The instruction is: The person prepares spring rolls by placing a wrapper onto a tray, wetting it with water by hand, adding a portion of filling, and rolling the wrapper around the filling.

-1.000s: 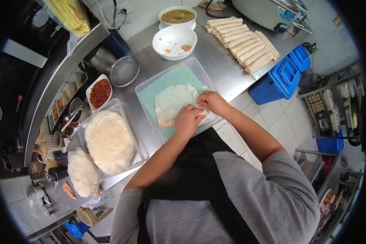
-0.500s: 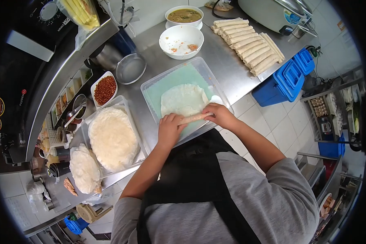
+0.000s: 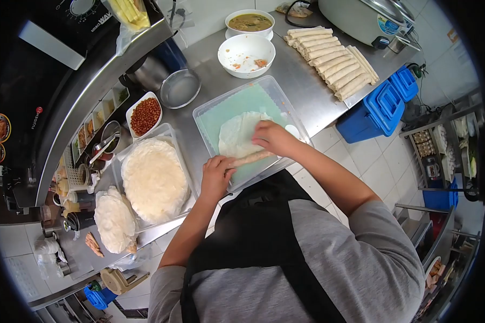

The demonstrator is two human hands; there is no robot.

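Observation:
A thin round spring roll wrapper [image 3: 234, 132] lies on the green sheet [image 3: 213, 119] inside a clear plastic lid or tray [image 3: 198, 110]. Its near edge is wrapped around a filling, forming a partly rolled spring roll [image 3: 253, 158]. My left hand [image 3: 217, 173] is closed around the roll's left end. Over the wrapper's right side, my right hand [image 3: 276, 139] has its fingers curled and pinching at the wrapper's edge, above the roll. A white round piece [image 3: 292, 131] sits just right of that hand, partly hidden.
Left stand a container of stacked wrappers [image 3: 155, 180], a wrapper pile [image 3: 115, 218] and a dish of reddish peanuts [image 3: 145, 116]. Beyond the tray are a white bowl with filling scraps [image 3: 242, 54] and a bowl of soup [image 3: 249, 22]. Finished rolls [image 3: 331, 62] lie at right, near a large cooker [image 3: 355, 21].
My right hand has left the roll's right end and moved up onto the wrapper's right side, which now looks folded inward. My left hand stays on the left end. The view has shifted slightly.

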